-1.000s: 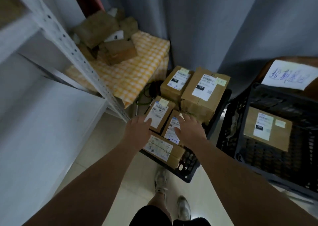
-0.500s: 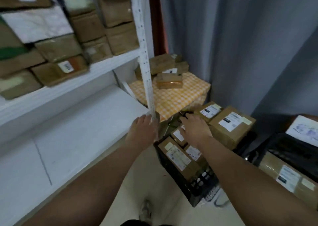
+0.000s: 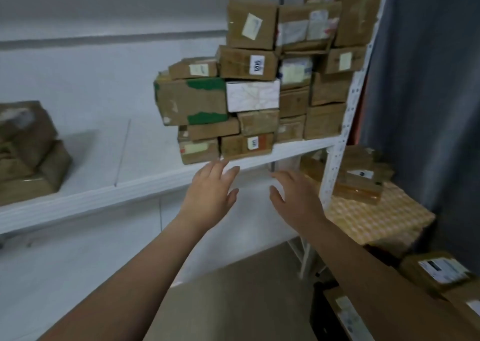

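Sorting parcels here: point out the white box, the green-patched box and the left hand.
white box (image 3: 253, 95), head view, front face
green-patched box (image 3: 192, 101), head view, front face
left hand (image 3: 209, 194), head view, its back

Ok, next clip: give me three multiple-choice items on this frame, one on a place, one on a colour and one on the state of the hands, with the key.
1. Where does the yellow checked cloth lie?
A. on the floor between the arms
B. right of the shelf post, under some parcels
C. draped over the person's left arm

2. What colour are the patches on the big box at the left end of the stack?
A. red
B. blue
C. green

3. How are the left hand and the right hand?
A. both open, holding nothing
B. both gripping one box
C. left gripping a box, right open

Key: 1 B, the cloth shows beyond the white post with brown parcels on it. 2 C, green strips run along its top and bottom edges. 3 A, the fingers of both are spread and hold nothing.
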`<state>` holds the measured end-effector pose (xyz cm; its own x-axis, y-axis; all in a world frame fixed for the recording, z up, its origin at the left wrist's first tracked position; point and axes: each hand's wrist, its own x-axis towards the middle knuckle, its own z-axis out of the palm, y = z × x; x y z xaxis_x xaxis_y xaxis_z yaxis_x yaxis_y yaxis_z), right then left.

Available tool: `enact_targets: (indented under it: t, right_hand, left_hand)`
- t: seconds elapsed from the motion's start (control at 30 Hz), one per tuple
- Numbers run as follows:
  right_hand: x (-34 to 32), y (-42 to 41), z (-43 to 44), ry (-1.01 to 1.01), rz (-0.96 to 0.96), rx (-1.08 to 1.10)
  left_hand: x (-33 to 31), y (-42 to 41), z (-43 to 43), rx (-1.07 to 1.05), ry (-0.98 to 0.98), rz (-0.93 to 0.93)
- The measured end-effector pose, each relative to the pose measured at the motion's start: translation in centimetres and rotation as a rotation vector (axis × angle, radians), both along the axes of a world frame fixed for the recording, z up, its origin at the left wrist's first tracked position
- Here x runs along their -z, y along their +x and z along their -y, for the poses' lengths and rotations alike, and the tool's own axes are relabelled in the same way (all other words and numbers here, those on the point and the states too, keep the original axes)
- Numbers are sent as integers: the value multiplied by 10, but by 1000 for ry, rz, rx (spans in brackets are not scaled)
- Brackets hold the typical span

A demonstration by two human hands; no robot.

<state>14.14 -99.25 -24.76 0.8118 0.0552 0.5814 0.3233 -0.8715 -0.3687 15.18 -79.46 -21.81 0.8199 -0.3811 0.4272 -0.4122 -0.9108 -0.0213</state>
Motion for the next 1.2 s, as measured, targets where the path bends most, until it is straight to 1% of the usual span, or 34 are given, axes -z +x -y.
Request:
enact_targets:
  t: [0.1,0.2,0.27,0.37,0.5,0.63,0.77,0.83,0.93,1.07,1.13,1.2]
  right_hand:
    - [-21,29,-58,30,94,-104]
    - [-39,58,-106,37,156,-158]
    - [-52,76,-131,55,210,-165]
    - [-72,99,-152,80,243,-102]
    - [-104,124,-159,22,304,-17]
    - [-135,147,-153,-152,337,40]
    - [-150,166,-147,-354,319,64]
    - [-149,171,-144,-403,308,71]
    - [-145,173,-142,-394,342,77]
    - [-144,173,-145,-286,463,73]
    - [-146,173,-143,-259,542,39]
    - [-149,173,-139,-250,606,-30]
  left_hand:
    - [-22,15,-52,-36,-84,102]
    - [-34,34,-91,-59,-110,171]
    - [-40,49,-112,-50,-121,210]
    - [-56,76,-132,-33,-103,242]
    - [-96,119,-144,1,-111,296]
    - [-134,159,-138,46,-78,337]
    - [-149,187,-121,89,39,290]
    - [-150,194,-116,83,94,247]
    - [-146,197,-116,109,69,298]
    - [-144,188,-122,212,-40,445]
    - [-145,181,-127,286,-52,547]
    - [-143,175,-137,358,-67,612]
